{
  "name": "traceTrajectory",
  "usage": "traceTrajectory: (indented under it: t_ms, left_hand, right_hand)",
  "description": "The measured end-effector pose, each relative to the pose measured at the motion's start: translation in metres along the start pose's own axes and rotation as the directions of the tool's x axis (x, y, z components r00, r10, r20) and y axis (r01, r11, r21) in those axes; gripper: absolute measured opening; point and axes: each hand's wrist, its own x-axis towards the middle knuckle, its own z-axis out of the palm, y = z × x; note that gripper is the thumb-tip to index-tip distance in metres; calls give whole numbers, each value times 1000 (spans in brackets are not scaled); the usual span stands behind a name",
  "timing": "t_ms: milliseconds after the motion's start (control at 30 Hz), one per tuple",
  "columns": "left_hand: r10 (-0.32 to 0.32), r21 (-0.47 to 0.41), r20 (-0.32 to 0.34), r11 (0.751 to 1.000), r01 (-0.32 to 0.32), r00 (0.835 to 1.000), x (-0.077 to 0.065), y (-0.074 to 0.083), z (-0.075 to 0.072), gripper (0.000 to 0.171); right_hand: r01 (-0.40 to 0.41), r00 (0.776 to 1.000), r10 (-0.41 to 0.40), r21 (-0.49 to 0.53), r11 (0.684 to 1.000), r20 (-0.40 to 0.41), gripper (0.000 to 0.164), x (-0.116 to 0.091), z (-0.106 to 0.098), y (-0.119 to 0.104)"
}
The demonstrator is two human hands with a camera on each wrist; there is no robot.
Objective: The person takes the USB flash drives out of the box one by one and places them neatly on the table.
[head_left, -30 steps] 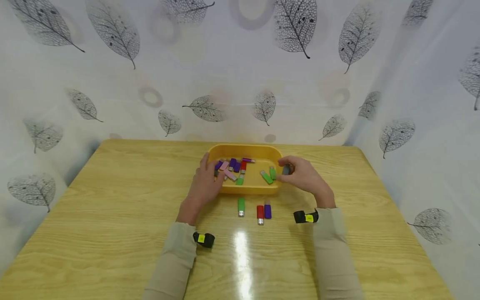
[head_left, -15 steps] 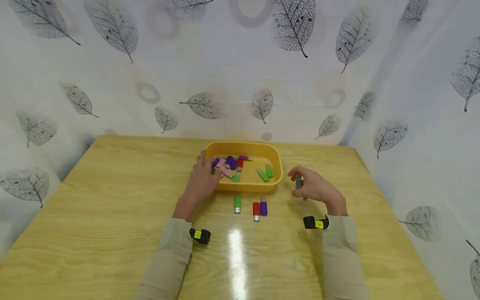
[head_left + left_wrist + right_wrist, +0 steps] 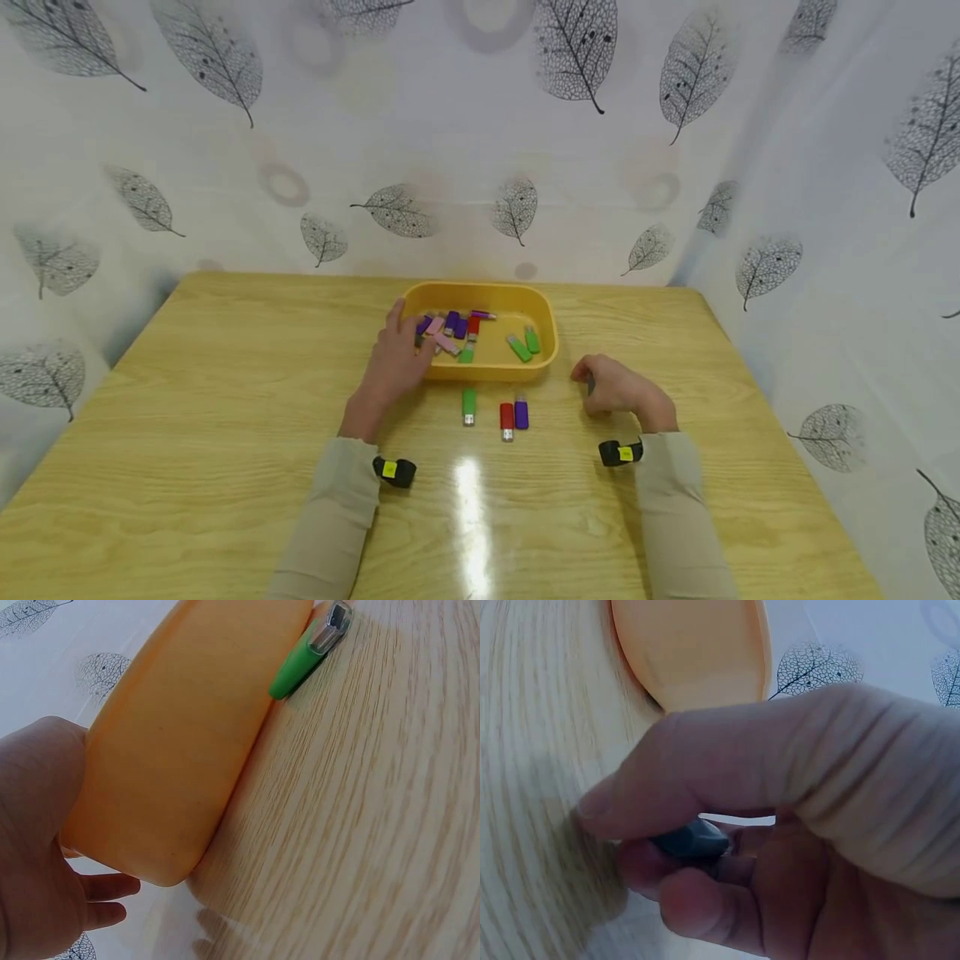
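the left hand [image 3: 393,360] grips the yellow tray [image 3: 487,373], likely to steady it; the right hand [image 3: 619,388], apart, pinches a gray usb stick [image 3: 694,841].

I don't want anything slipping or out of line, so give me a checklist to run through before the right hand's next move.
1. Stick held: ok. The right hand pinches a dark grey stick.
2. Tray supported: ok. The left hand holds the yellow tray at its left end.
3. Right hand off the tray: ok. It is right of it, apart.
4. Laid-out sticks facing one way: not ok. The green stick and red stick point their metal ends toward the person, the purple stick toward the tray.
5. Grey stick's metal end: cannot tell. Fingers hide it.
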Motion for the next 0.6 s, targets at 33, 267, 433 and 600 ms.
traceTrajectory:
  t_ms: [33,267,433,600]
  left_hand:
    - [-3,1,3,1000,3,1000,0,0,0,56]
    - [-3,-3,-6,1000,3,1000,0,2,-1,56]
    - [-13,-3,6,1000,14,1000,0,2,-1,56]
    - [-15,-5,13,1000,15,1000,-1,3,-1,56]
  right_hand:
    - [3,1000,-3,2,1000,-8,57,0,0,0]
    - [68,994,-63,46,997,-94,85,0,-2,4]
    - [58,996,-54,62,996,-66,93,1,2,4]
    - [35,999,-33,76,996,-31,92,0,5,2]
